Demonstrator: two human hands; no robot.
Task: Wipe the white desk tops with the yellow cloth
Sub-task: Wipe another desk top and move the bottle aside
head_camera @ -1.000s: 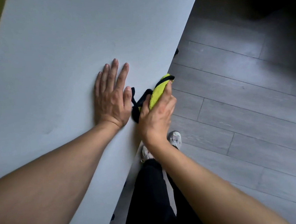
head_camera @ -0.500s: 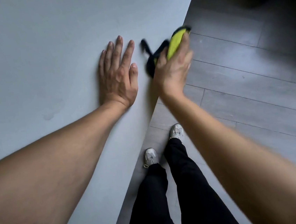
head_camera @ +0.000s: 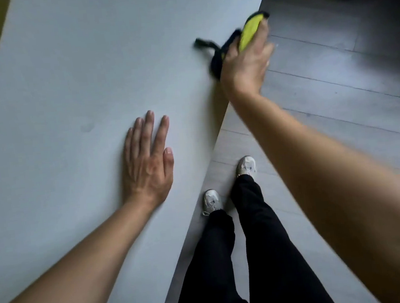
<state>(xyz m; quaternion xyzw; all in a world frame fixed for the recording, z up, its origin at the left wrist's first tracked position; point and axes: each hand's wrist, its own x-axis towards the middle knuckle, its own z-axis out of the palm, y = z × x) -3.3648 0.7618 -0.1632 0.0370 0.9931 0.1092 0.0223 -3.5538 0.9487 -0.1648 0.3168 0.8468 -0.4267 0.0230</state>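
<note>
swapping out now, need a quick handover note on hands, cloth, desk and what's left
Left hand: flat on the desk, fingers straight, holding nothing.
Right hand: grips the cloth at the desk's right edge, partly over the floor; it is blurred with motion.
Done: cannot tell which parts are wiped; a faint mark shows beyond the left hand.
Left: wipe along the edge, then the rest of the top, including that mark.

desk (head_camera: 86, 64): white top, edge runs diagonally | left hand (head_camera: 147, 164): flat on desk, near its edge | cloth (head_camera: 248, 34): yellow, black-trimmed, at desk edge beyond the hand, blurred | faint smudge (head_camera: 88, 127): left of the hand
</note>
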